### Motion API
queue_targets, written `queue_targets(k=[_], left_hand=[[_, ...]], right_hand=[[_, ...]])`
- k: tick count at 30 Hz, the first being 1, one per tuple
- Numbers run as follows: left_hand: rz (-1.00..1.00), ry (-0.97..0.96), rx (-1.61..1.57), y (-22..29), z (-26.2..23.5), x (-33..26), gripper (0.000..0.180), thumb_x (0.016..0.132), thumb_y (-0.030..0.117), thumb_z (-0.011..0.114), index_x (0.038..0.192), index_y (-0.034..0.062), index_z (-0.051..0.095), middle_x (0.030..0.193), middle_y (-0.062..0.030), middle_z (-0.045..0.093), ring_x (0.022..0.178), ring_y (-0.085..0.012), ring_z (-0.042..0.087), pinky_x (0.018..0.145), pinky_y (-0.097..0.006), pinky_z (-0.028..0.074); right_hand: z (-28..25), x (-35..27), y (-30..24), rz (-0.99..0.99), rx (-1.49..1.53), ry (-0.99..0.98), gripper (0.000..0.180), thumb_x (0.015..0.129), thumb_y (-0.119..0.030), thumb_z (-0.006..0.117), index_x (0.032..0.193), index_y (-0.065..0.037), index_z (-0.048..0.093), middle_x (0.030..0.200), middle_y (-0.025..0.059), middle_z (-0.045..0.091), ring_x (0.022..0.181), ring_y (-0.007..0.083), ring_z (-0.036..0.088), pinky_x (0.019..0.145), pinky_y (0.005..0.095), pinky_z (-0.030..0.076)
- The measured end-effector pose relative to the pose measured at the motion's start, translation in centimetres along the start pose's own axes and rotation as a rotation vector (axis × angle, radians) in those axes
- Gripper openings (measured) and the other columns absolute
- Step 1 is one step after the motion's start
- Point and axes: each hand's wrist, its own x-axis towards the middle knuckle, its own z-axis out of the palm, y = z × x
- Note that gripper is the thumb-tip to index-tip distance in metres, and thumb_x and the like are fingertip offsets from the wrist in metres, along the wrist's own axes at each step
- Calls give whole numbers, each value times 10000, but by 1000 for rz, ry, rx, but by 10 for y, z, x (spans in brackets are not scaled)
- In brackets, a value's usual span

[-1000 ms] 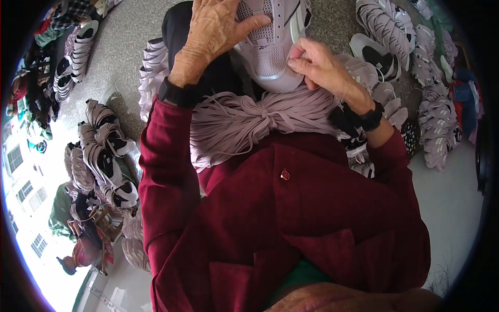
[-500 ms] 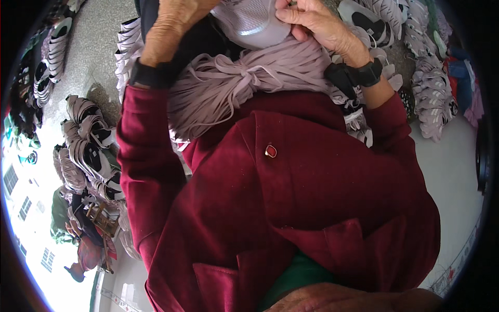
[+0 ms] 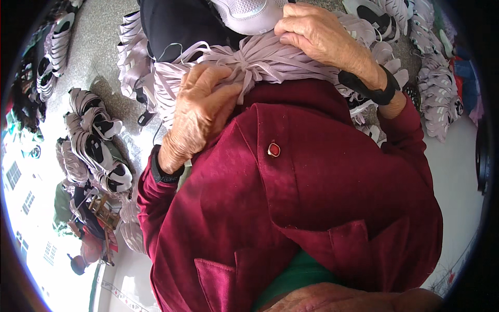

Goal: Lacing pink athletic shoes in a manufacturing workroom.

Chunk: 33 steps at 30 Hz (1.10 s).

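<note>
Across my lap lies a thick bundle of pale lilac shoelaces (image 3: 291,60), tied round its middle. My left hand (image 3: 200,106) bends over the left part of the bundle, its curled fingers and thumb closed on some laces near the knot. A pale lilac shoe (image 3: 252,15) with a mesh upper rests beyond the bundle, partly cut off by the top edge. My right hand (image 3: 322,39) is closed at the shoe's right edge, fingers bent and thumb just above the laces. What lies under its fingertips is mostly hidden.
Stacked lilac shoes (image 3: 96,138) stand on the floor at left, with more shoe stacks (image 3: 436,93) at right and one beside my left knee. A person (image 3: 91,249) sits at far left near a wooden stool (image 3: 104,210).
My left hand has come down from the top edge onto the laces. The right hand has shifted slightly lower, with its fingers more curled. The shoe sits a little higher in view.
</note>
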Motion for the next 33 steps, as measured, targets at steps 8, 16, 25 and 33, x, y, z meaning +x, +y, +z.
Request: queue_targets(k=[8,16,25,33], left_hand=[[-25,65,-29,-1,1,4,257,784,40,762,1037,42,714,1161,-140,622,1025,-328,601,873,-421,492],[-85,124,-99,-6,3,2,274,786,13,765,1054,12,704,1220,-148,599,1019,-327,615,881,-414,516],[-96,106,-67,-6,1,-2,297,784,16,769,1074,20,702,1231,-152,598,1026,-339,610,886,-414,514],[16,180,-73,-6,-34,48,309,816,28,750,1118,30,685,1170,-156,641,1005,-328,635,855,-392,541]], right_hand=[[37,12,46,-632,42,700,105,867,-88,679,815,-37,602,816,88,578,770,280,582,688,393,471],[-38,-4,5,-55,-230,371,112,828,-18,691,804,-37,583,744,83,580,693,281,577,649,394,448],[-50,-14,28,-80,-386,331,80,886,-27,631,820,-28,585,747,130,593,693,323,611,664,388,475],[-127,-49,54,206,-371,809,157,1040,-132,537,931,-27,576,801,39,602,709,142,562,667,293,466]])
